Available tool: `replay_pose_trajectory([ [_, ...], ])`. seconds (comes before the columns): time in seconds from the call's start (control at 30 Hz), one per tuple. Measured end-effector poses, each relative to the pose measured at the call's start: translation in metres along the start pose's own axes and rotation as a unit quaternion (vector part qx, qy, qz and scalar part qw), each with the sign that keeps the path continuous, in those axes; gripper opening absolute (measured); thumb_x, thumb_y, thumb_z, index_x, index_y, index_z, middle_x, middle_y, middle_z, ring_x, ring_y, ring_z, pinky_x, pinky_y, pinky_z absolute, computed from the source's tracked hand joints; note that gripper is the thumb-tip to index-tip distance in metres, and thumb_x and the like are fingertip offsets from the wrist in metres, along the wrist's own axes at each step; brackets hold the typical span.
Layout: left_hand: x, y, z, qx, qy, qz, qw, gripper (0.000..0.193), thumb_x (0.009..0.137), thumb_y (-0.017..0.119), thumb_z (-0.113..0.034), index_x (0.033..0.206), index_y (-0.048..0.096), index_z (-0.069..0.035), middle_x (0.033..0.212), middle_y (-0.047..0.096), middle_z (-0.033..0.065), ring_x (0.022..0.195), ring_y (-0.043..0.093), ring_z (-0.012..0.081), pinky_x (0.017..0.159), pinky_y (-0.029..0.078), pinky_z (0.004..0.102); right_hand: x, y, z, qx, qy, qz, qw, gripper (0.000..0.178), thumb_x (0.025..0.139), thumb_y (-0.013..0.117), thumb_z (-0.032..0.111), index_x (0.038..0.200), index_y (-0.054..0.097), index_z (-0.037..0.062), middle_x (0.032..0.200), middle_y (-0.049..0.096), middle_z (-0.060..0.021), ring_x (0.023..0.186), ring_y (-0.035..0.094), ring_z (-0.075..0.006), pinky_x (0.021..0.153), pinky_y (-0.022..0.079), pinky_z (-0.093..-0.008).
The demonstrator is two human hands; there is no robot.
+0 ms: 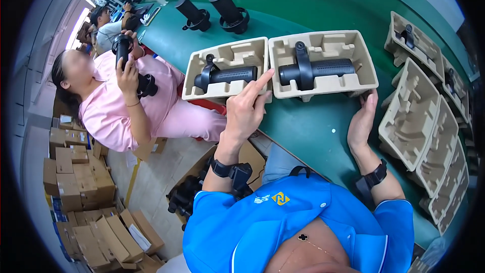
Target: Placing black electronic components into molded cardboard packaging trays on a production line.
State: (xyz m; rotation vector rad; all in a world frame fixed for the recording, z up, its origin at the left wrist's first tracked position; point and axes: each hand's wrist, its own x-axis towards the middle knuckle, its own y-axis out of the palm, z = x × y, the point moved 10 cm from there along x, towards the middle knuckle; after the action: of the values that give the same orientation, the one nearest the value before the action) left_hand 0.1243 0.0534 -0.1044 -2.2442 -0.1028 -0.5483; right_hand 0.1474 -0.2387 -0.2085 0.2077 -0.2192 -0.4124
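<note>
Two beige moulded pulp trays stand end to end before me on the green table. In the right tray (pixel 323 89) lies a black cylindrical device (pixel 331 67) with perforations and an upright black bracket (pixel 303 65) around it. The left tray (pixel 227 90) holds a similar black device (pixel 235 75). My left hand (pixel 246 108) grips the right tray's left end, index finger stretched along its edge where the trays meet. At that tray's near right corner my right hand (pixel 362 121) holds on, its thumb up and its other fingers partly hidden.
Two black cylinders (pixel 230 12) on ring bases stand at the back. Stacked pulp trays (pixel 411 116) lean at the right. To the left, a person in pink (pixel 118 91) holds another black device (pixel 123 50). Cardboard boxes (pixel 81 177) fill the floor's left side.
</note>
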Motion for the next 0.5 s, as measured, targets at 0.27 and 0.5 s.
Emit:
replay_pose_trajectory([
  [0.27,-0.004,0.005,-0.025,0.058,0.063,0.016,0.996,0.047,0.079,0.07,-0.009,0.125,0.06,-0.017,0.073,0.05,0.0054,0.053,0.055,0.0219,0.048,0.046,0.0352,-0.009,0.013,0.012,0.01,-0.018,0.035,0.999,0.056,0.101,0.04,0.037,0.14,0.032,-0.0008,0.142,0.037,-0.0119,0.133,0.029,-0.0187,0.111,0.018,-0.0329],
  [0.5,-0.006,-0.001,-0.026,0.121,0.124,-0.048,0.984,0.041,0.074,0.072,-0.008,0.114,0.066,-0.017,0.072,0.05,0.004,0.053,0.054,0.021,0.047,0.046,0.0334,-0.013,0.01,0.002,0.027,0.003,0.035,0.999,0.056,0.101,0.038,0.037,0.141,0.03,-0.0015,0.143,0.034,-0.0128,0.134,0.027,-0.0191,0.112,0.016,-0.033],
])
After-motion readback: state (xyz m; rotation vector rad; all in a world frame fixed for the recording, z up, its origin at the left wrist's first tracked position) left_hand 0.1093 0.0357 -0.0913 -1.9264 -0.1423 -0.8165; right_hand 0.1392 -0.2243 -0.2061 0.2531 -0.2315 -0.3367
